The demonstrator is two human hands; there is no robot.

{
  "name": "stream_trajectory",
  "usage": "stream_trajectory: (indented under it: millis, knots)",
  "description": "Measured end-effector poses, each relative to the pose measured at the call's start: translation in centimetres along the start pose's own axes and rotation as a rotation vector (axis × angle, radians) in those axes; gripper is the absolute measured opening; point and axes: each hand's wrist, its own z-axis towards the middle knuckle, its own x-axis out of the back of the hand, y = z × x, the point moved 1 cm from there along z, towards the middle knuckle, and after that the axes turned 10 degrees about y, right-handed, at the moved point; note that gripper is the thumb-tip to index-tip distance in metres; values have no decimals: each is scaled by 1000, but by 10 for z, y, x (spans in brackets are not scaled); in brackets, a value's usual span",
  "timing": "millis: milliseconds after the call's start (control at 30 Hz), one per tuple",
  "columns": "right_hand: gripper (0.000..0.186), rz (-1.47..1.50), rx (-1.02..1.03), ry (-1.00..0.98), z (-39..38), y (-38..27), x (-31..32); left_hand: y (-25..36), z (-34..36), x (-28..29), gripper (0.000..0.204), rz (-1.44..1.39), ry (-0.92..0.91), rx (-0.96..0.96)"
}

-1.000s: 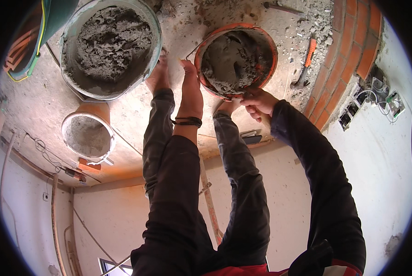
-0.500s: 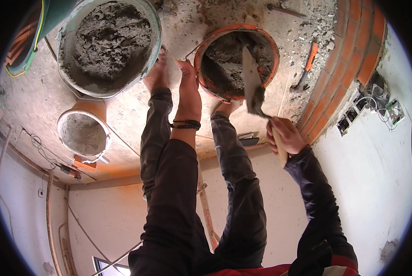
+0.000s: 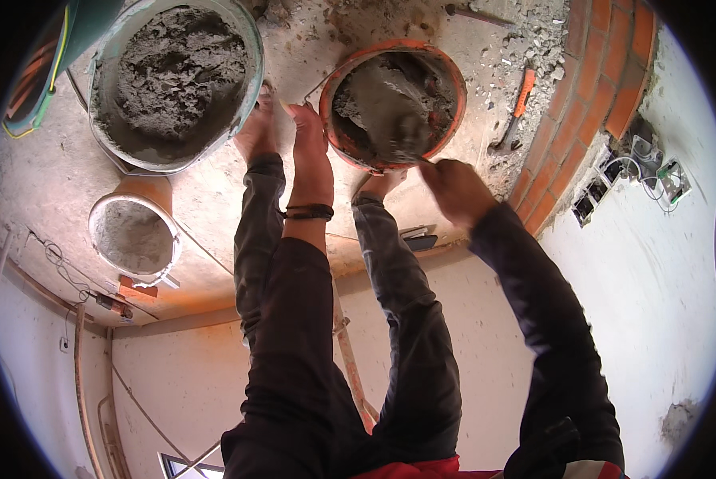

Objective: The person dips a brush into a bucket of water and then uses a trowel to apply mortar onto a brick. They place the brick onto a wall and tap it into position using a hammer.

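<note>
A round orange bucket (image 3: 458, 104) with grey mortar (image 3: 382, 104) inside stands on the floor by my feet. My left hand (image 3: 310, 148), a dark band at its wrist, grips the bucket's left side beside the wire handle; its fingers are partly hidden. On the right, my right hand (image 3: 458, 191) is closed round the handle of a trowel. The trowel's blade (image 3: 408, 134) is down in the mortar near the bucket's front rim, smeared by motion and coated grey. Most of its handle is hidden by my hand.
A large tub (image 3: 255, 80) of crumbly mortar stands at the left, with a smaller pale bucket (image 3: 172, 239) nearer me. An orange-handled hammer (image 3: 524, 92) lies right, beside rubble (image 3: 533, 48) and a brick course (image 3: 573, 120). Open electrical boxes (image 3: 593, 195) show in the white wall.
My right hand has swung left and forward, taking the trowel from above the bucket's right rim down into the mortar. My left hand stays at the bucket's side. The whole view has shifted slightly.
</note>
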Motion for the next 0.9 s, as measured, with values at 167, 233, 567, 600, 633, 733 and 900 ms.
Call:
stream_trajectory:
  millis: [167, 233, 567, 600, 633, 733, 900]
  knots:
    - [44, -170, -149, -56, 1, 22, -10, 3, -3, -2, 102, 13, -52, 9]
    - [31, -371, 128, 33, -32, 47, 5, 0, -3, 1, 103, 5, -55, 13]
    - [9, 265, -148, 757, -36, 36, -113, 8, -5, -5, 109, -28, -56, 5]
    - [10, 122, -255, 593, -27, 26, -113, 2, -6, -3, 107, -14, -25, 15]
    - [11, 223, -305, 655, -24, 18, -115, -4, -3, 0, 106, -4, 10, 13]
    - [9, 322, -246, 748, -26, 3, -97, 5, -1, -2, 104, 12, -12, -9]
    - [7, 581, -165, 918, -36, 10, -110, 0, 1, 4, 100, 8, -7, 14]
